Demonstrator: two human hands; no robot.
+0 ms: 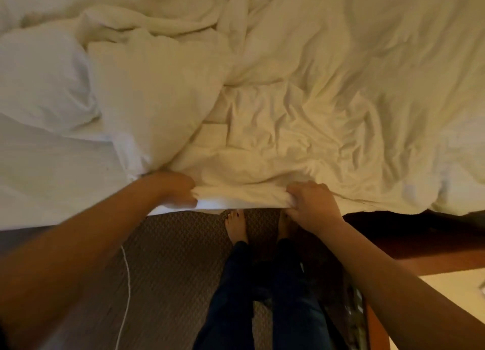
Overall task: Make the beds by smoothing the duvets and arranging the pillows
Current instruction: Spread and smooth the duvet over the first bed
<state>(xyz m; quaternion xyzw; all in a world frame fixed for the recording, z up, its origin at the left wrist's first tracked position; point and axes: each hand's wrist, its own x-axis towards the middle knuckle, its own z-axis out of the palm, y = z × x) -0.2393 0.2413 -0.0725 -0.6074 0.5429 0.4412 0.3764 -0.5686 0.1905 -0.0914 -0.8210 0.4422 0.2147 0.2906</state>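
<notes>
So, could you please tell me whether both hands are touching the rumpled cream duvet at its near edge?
Touching. The head view shows the left hand and the right hand each gripping a bunched fold of the rumpled cream duvet along its near edge.

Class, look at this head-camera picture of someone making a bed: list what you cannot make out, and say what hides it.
- Fingertips of the left hand and the right hand: curled into the duvet edge, head view.
- Bed's full extent: cut off by the top and side edges.
- Right foot: mostly behind the right hand.
- Lower end of the white cord: runs out of the frame's bottom.
- Pillow: partly under the duvet fold.
</notes>
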